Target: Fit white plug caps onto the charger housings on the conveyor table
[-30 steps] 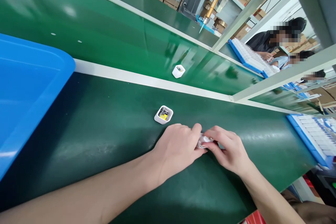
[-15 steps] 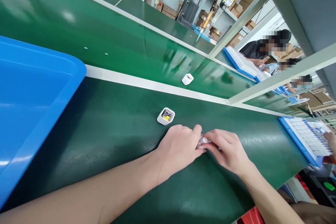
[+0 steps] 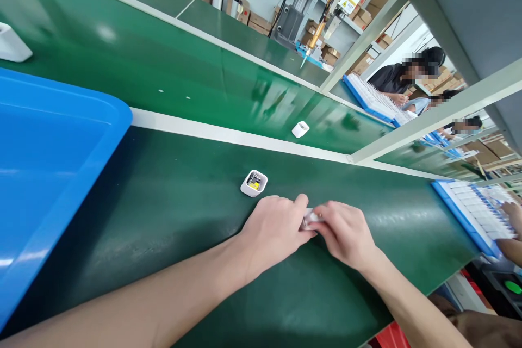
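Low over the green bench (image 3: 196,185), my left hand (image 3: 277,228) is closed round one side of a small whitish piece (image 3: 310,218). My right hand (image 3: 346,231) pinches the same piece from the other side, thumb below and fingers on top. Most of the piece is covered by my fingers, so its exact kind cannot be made out. Just beyond my left hand stands a white charger housing (image 3: 253,184), its open end up, with yellow and dark electronic parts inside.
A blue tray (image 3: 61,114) fills the left side. Behind the bench's pale edge runs a green belt carrying another white housing (image 3: 300,129) and a white piece (image 3: 14,44). A blue-edged tray of white parts (image 3: 468,212) lies right, beside a co-worker's arm (image 3: 511,223). A metal post (image 3: 432,109) slants across.
The white housing on the belt has shifted slightly right, and another white piece has appeared at far left. Both my hands still hold the small piece, with the right fingers slightly shifted on it.
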The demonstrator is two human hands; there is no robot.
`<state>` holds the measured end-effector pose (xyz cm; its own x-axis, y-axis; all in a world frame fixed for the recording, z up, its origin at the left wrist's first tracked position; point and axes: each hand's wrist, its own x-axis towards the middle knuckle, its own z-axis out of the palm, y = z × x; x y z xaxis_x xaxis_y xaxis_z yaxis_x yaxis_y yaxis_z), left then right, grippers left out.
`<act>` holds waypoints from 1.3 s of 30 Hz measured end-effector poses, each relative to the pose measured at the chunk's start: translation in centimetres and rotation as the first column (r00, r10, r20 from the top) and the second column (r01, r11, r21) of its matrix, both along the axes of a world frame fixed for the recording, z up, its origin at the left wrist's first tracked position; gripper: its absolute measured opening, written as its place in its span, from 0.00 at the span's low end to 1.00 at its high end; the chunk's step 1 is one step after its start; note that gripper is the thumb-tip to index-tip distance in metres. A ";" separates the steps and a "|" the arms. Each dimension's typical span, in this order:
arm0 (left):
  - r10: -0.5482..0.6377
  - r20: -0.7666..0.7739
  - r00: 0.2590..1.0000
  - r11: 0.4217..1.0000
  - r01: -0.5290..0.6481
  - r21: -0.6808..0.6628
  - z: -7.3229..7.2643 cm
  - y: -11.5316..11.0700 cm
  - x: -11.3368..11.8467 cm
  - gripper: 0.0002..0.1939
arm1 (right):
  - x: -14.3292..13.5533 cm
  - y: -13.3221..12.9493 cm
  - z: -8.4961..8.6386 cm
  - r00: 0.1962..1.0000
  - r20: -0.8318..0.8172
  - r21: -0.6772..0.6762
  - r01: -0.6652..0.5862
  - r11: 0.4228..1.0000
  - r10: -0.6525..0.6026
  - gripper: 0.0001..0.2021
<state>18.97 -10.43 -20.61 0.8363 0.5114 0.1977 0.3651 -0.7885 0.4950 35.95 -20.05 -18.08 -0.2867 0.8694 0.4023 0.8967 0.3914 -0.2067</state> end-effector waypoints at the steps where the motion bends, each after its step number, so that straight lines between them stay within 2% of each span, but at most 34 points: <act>1: -0.002 -0.004 1.000 1.000 0.002 -0.001 0.0 0.0 0.0 0.15 | 0.1 -0.1 -0.1 0.999 0.043 0.046 -0.024 0.999 0.022 0.04; 3: -0.002 -0.013 1.000 1.000 0.002 -0.015 0.1 0.0 0.0 0.15 | 0.3 -0.3 -0.3 1.000 -0.017 0.042 0.007 0.999 -0.006 0.04; 5: -0.002 -0.019 1.000 0.999 0.001 -0.039 0.1 0.1 0.0 0.17 | 0.5 -0.4 -0.5 0.979 -0.180 -0.051 0.093 0.994 -0.101 0.03; 7: -0.007 -0.022 1.000 0.999 0.006 -0.046 0.1 0.1 0.0 0.17 | 0.6 -0.5 -0.7 0.954 -0.259 -0.110 0.126 0.986 -0.151 0.03; 12: -0.010 -0.018 1.000 1.000 0.010 -0.012 -0.1 0.0 0.1 0.17 | 0.5 -0.5 -0.8 0.975 -0.214 -0.061 0.055 0.997 -0.066 0.03; 19: -0.010 0.025 1.000 1.000 0.010 0.022 -0.4 -0.1 0.0 0.14 | 0.7 0.2 -0.1 0.998 0.033 -0.032 -0.043 0.999 0.044 0.06; 22: -0.027 -0.001 1.000 1.000 0.027 -0.011 -0.2 0.0 0.0 0.15 | 1.2 0.1 0.3 0.997 -0.039 -0.091 -0.074 0.993 0.071 0.05; 25: -0.028 -0.030 0.999 0.997 0.026 -0.069 0.1 0.1 0.0 0.16 | 1.5 -0.1 0.5 0.947 -0.316 -0.055 0.040 0.998 -0.056 0.02; 28: -0.046 0.026 0.999 0.990 0.049 -0.133 0.6 0.3 -0.3 0.14 | 1.4 0.2 -0.2 0.769 -0.628 0.008 0.155 0.988 -0.115 0.04; 30: -0.057 0.098 0.994 0.978 0.075 -0.197 1.0 0.5 -0.5 0.12 | 1.1 0.5 -0.9 0.656 -0.748 0.002 0.154 0.988 -0.101 0.04; 31: -0.054 0.126 0.991 0.966 0.083 -0.245 1.3 0.6 -0.6 0.12 | 1.1 0.7 -1.2 0.624 -0.774 -0.007 0.159 0.987 -0.106 0.03; 32: -0.046 0.139 0.989 0.949 0.087 -0.302 1.5 0.7 -0.8 0.11 | 1.2 0.9 -1.5 0.614 -0.780 -0.013 0.179 0.984 -0.122 0.02; 34: -0.030 0.136 0.990 0.903 0.085 -0.420 1.8 0.9 -1.0 0.11 | 2.1 1.5 -1.5 0.663 -0.708 -0.049 0.294 0.954 -0.241 0.04; 36: -0.028 0.130 0.991 0.864 0.089 -0.496 2.1 1.1 -1.2 0.12 | 3.9 2.6 -1.0 0.707 -0.569 -0.103 0.444 0.890 -0.419 0.07; 39: -0.047 0.157 0.987 0.844 0.123 -0.521 2.2 1.4 -1.4 0.14 | 8.0 6.1 0.7 0.701 -0.383 -0.167 0.588 0.791 -0.602 0.14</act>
